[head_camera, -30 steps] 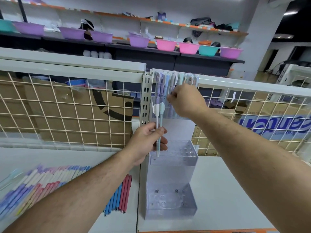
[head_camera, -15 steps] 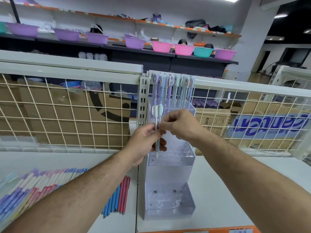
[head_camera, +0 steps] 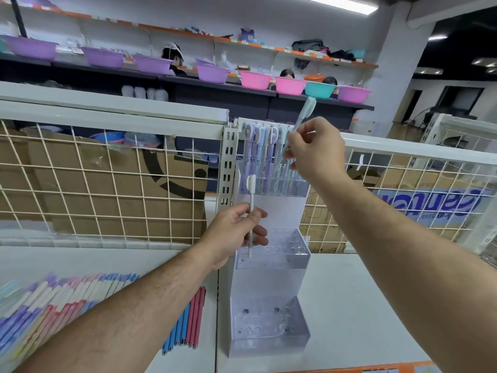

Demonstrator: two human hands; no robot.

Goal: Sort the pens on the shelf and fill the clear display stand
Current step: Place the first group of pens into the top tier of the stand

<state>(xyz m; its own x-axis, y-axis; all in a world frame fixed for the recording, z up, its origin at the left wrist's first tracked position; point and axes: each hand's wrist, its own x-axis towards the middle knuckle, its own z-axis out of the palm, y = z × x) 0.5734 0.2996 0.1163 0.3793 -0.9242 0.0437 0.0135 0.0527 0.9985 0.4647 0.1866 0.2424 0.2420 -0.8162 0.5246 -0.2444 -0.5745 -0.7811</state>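
Observation:
A clear tiered display stand (head_camera: 271,261) stands on the white shelf against the wire grid. Its top tier holds several purple and pale blue pens (head_camera: 262,154); the middle and bottom tiers show bare holes. My left hand (head_camera: 236,234) grips one white-capped pen (head_camera: 251,205) upright in front of the middle tier. My right hand (head_camera: 316,150) pinches a pale blue pen (head_camera: 301,119), tilted, raised above the right side of the top tier.
Rows of pastel pens (head_camera: 51,300) lie on the shelf (head_camera: 357,305) at the left, with blue and pink pens (head_camera: 188,325) beside the stand. A wire grid fence (head_camera: 107,184) backs the shelf, cardboard boxes behind it. Coloured basins (head_camera: 255,79) line far shelves.
My right hand took the pale blue pen out of my left hand and lifted it up to the top tier. My left hand stays put with a single pen.

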